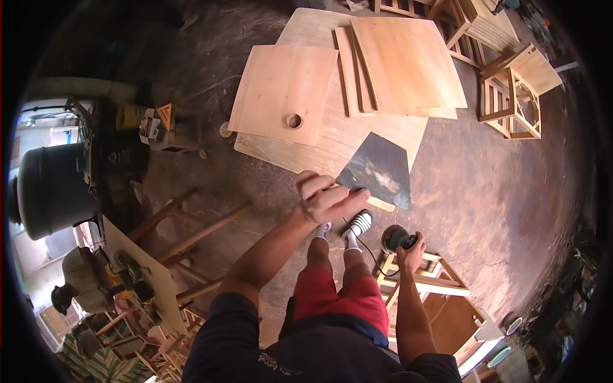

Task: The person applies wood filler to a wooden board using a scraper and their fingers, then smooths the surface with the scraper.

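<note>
My left hand (331,199) pinches the near corner of a dark, flat sheet (377,169) with a pale worn patch. The sheet is raised in front of me, over the near edge of a large plywood sheet (271,150) on the floor. Lower right, my right hand (412,252) is wrapped round a dark green power sander (396,239) with a cord, just above a small wooden frame (450,276). Stacked plywood panels (408,64) and a single panel (284,89) lie on the large sheet. A small round ring (294,120) rests on the single panel.
Wooden stools (514,108) stand at the upper right. A cabinet-like wooden piece (450,322) is at the lower right. On the left are a dark tank (54,185), a tilted board (137,271) and wooden legs. My feet stand close to the large sheet.
</note>
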Demonstrator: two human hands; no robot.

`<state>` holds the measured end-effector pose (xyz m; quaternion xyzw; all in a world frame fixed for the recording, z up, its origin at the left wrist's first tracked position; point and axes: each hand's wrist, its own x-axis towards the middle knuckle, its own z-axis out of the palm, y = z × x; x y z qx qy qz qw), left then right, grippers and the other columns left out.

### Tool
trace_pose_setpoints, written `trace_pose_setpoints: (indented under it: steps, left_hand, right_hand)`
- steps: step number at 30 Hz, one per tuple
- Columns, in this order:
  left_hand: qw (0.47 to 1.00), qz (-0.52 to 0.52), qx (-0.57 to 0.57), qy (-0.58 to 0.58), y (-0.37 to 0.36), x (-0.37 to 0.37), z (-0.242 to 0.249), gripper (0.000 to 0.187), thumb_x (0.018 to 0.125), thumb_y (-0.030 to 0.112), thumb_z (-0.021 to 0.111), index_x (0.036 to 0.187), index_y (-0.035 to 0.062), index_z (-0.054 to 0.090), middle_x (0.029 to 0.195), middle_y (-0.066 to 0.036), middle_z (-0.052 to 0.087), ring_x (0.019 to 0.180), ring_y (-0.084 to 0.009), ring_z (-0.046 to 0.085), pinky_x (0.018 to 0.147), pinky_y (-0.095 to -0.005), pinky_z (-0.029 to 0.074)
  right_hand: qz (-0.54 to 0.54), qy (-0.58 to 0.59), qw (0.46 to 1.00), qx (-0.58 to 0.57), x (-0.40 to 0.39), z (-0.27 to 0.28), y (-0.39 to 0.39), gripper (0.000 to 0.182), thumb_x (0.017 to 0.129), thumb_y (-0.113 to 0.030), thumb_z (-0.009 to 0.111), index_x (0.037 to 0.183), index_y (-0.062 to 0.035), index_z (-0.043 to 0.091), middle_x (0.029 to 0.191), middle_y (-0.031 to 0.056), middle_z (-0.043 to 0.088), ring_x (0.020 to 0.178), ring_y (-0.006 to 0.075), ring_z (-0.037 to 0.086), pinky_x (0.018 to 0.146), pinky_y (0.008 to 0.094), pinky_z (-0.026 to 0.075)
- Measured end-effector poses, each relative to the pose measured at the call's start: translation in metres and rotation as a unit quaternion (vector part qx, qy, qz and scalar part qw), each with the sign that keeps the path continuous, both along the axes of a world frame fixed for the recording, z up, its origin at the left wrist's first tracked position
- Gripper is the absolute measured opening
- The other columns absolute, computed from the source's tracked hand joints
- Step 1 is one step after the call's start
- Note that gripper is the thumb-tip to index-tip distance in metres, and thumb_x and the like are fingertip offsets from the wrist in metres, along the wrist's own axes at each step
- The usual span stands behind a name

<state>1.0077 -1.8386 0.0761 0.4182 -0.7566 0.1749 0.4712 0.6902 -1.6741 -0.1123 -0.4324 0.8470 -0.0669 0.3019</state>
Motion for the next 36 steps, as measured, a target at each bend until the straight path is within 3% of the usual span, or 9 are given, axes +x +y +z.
trace_pose_setpoints:
  steps: [2,6,9,12,15,19,20,28,36]
  left_hand:
    - [0.995,0.017,0.073,0.058,-0.002,-0.005,-0.01,0.018,0.074,0.014,0.078,0.09,0.0215,0.075,0.1,0.008,0.063,0.091,-0.0195,0.051,0.083,-0.0356,0.039]
    - [0.941,0.077,0.316,0.094,-0.004,-0.006,-0.073,0.012,0.079,0.008,0.076,0.09,0.0085,0.071,0.088,-0.007,0.072,0.089,-0.019,0.061,0.083,-0.0321,0.046]
    - [0.73,0.087,0.532,0.42,0.011,-0.018,-0.19,0.011,0.084,0.007,0.075,0.094,0.0051,0.071,0.089,-0.005,0.072,0.083,-0.0158,0.065,0.078,-0.0277,0.051]
    - [0.6,0.074,0.521,0.603,0.019,-0.043,-0.273,0.009,0.083,0.008,0.075,0.092,0.0077,0.073,0.09,-0.01,0.073,0.076,-0.0253,0.068,0.075,-0.0335,0.055]
    - [0.654,0.076,0.552,0.512,0.012,-0.056,-0.307,0.014,0.085,0.006,0.073,0.099,0.0019,0.072,0.087,-0.008,0.073,0.079,-0.0166,0.069,0.074,-0.0268,0.054]
    - [0.821,0.205,0.52,0.119,0.007,-0.052,-0.256,0.04,0.082,0.019,0.077,0.119,0.0073,0.066,0.115,-0.009,0.067,0.111,-0.0272,0.06,0.097,-0.0391,0.046]
    - [0.783,0.185,0.582,0.115,0.01,-0.052,-0.249,0.053,0.081,0.029,0.078,0.127,0.0106,0.061,0.128,-0.008,0.059,0.123,-0.0293,0.05,0.104,-0.0433,0.039]
    - [0.798,0.179,0.572,0.059,0.075,-0.094,-0.26,0.085,0.082,0.041,0.076,0.15,0.0069,0.039,0.159,-0.014,0.03,0.147,-0.0347,0.028,0.12,-0.0567,0.02]
    - [0.809,0.146,0.569,0.006,0.066,-0.082,-0.278,0.072,0.087,0.028,0.071,0.149,0.0084,0.041,0.159,-0.013,0.032,0.147,-0.0312,0.029,0.12,-0.0531,0.021]
  right_hand:
    - [0.0,-0.003,1.0,-0.003,0.0,-0.006,0.002,0.079,0.065,-0.01,0.067,0.14,-0.0191,0.043,0.127,0.0189,0.052,0.113,0.0432,0.057,0.095,0.0521,0.049]
    - [-0.002,-0.011,1.0,-0.012,-0.004,-0.01,0.007,0.079,0.064,-0.01,0.068,0.139,-0.0176,0.045,0.122,0.0218,0.054,0.11,0.0438,0.059,0.094,0.0514,0.05]
    - [-0.014,-0.015,1.0,-0.022,-0.001,-0.009,0.003,0.079,0.064,-0.01,0.068,0.139,-0.0166,0.045,0.121,0.0217,0.054,0.11,0.0437,0.058,0.094,0.0511,0.05]
    - [-0.03,-0.026,0.999,-0.032,0.001,-0.001,0.002,0.079,0.064,-0.01,0.067,0.139,-0.0154,0.044,0.121,0.0216,0.054,0.11,0.0437,0.058,0.094,0.0511,0.049]
    - [-0.029,-0.034,0.997,-0.064,-0.002,0.009,-0.002,0.078,0.065,-0.012,0.067,0.139,-0.0136,0.044,0.123,0.0218,0.053,0.111,0.0432,0.057,0.096,0.0507,0.047]
    - [-0.022,-0.036,0.995,-0.096,-0.004,0.023,-0.011,0.077,0.066,-0.013,0.068,0.139,-0.0126,0.045,0.123,0.0212,0.053,0.112,0.0416,0.057,0.096,0.0496,0.046]
    - [-0.02,-0.028,0.994,-0.1,-0.002,0.027,-0.017,0.076,0.066,-0.013,0.068,0.139,-0.0125,0.045,0.123,0.0211,0.053,0.112,0.0416,0.057,0.096,0.0496,0.047]
    - [0.027,-0.034,0.982,-0.184,0.01,0.027,-0.072,0.072,0.069,-0.012,0.07,0.136,-0.0127,0.046,0.118,0.0184,0.054,0.108,0.0386,0.055,0.095,0.0475,0.044]
    - [0.003,-0.06,0.979,-0.195,0.023,0.034,-0.088,0.072,0.069,-0.008,0.069,0.136,-0.014,0.046,0.116,0.0173,0.052,0.107,0.0373,0.056,0.096,0.0466,0.044]
